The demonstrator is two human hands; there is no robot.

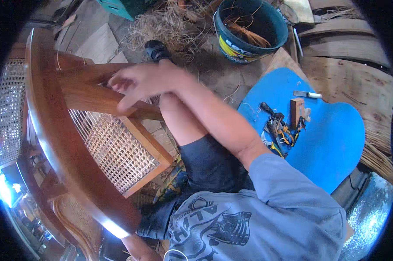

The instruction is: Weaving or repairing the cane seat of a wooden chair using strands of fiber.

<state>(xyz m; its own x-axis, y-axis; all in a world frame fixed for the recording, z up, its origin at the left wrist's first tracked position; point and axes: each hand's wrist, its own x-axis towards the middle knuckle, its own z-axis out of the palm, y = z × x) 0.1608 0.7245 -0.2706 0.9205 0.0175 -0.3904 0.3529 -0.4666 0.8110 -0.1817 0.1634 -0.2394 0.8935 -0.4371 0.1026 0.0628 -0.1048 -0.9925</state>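
Observation:
A wooden chair (61, 143) with a thick, curved, glossy rail fills the left side. Inside its frame is a woven cane panel (118, 152), with bare parallel strands along its upper left part. My right hand (146, 85) is above the frame's wooden crosspiece, blurred by movement. Its thumb stands apart from its loosely bent fingers, and nothing shows between them. I cannot tell whether it touches the wood. At the bottom, my left forearm (140, 250) reaches behind the curved rail, which hides the fingers.
To my right a blue seat-like board (331, 135) holds a pile of hand tools (278, 128), a small wooden block (297, 112) and a white-handled blade (307, 94). Ahead stand a dark green bucket (251, 48) with cane strips inside and a heap of loose strands (166, 30).

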